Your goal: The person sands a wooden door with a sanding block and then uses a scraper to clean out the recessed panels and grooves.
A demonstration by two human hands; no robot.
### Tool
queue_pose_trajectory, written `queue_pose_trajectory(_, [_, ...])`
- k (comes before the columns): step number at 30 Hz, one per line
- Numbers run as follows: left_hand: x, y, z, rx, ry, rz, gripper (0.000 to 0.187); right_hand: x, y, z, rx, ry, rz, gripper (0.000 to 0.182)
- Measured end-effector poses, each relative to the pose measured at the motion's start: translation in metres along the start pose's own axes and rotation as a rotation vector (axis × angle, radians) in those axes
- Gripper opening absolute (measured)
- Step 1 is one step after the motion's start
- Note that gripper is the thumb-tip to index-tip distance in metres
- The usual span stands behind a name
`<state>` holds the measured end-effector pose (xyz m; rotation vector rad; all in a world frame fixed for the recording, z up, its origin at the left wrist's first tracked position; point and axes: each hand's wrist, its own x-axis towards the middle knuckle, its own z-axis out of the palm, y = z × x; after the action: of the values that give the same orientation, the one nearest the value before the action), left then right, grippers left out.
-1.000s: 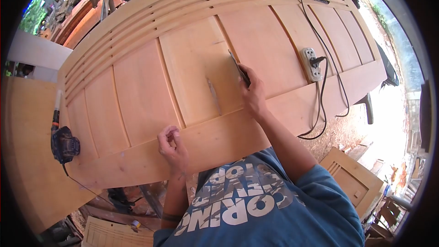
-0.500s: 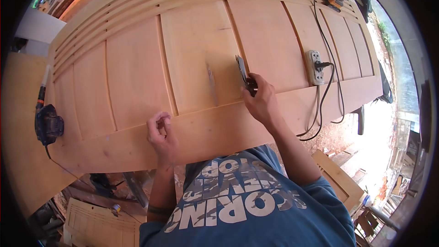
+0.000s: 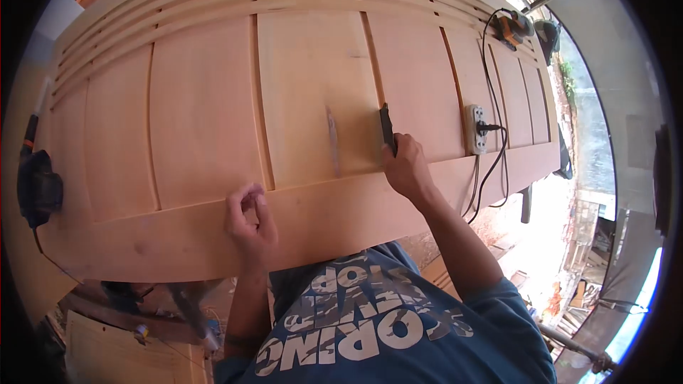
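Observation:
A large wooden door panel [image 3: 341,210] lies flat in front of me, with grooved slats along its far side and upright grooves between its boards. My right hand [image 3: 409,165] grips a dark, flat, narrow tool [image 3: 386,126], its far end at the groove right of the middle board; its exact kind is not clear. Left of the tool, a grey streak [image 3: 332,139] marks the middle board. My left hand [image 3: 250,219] is over the near rail, its fingers loosely curled toward the thumb, with nothing visible in them.
A white power strip [image 3: 475,129] with a black plug and cord sits on the panel's right part. An orange and black sander [image 3: 514,28] stands at the far right corner. Another dark power tool [image 3: 39,188] rests at the left end. More wooden panels [image 3: 124,348] are below.
The view has shifted, so the panel's ends appear further left. The dark tool has turned from showing its flat face to a narrow edge, and sits closer to the groove. The left hand stays curled.

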<state>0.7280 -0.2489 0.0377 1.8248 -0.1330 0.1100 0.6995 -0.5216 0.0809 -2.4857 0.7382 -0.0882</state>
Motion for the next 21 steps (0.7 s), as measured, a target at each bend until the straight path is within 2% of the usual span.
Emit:
queue_pose_trajectory(4, [-0.003,0.009,-0.005,0.086,-0.036,-0.036,0.015,0.021,-0.002,0.008,-0.054,0.004,-0.034,0.024])
queue_pose_trajectory(6, [0.002,0.010,-0.003,0.104,-0.027,0.026,0.015,0.045,-0.011,0.004,-0.031,-0.040,0.031,0.025])
queue_pose_trajectory(9, [0.001,0.009,-0.002,0.055,-0.015,0.016,0.015,0.041,-0.032,-0.016,0.002,-0.262,0.259,0.024])
queue_pose_trajectory(12, [0.000,0.000,0.000,0.056,-0.007,0.028,0.015,0.003,-0.001,-0.003,-0.062,-0.061,-0.070,0.022])
queue_pose_trajectory(16, [0.000,0.004,-0.003,0.074,-0.049,0.002,0.017,0.022,0.002,0.007,-0.046,-0.021,-0.004,0.020])
queue_pose_trajectory(18, [-0.002,0.003,-0.001,0.085,-0.028,0.001,0.015,0.037,-0.001,0.007,0.010,-0.082,0.065,0.018])
queue_pose_trajectory(21, [-0.001,0.005,-0.006,0.056,-0.118,-0.066,0.023,0.031,-0.008,-0.002,0.062,-0.114,0.104,0.022])
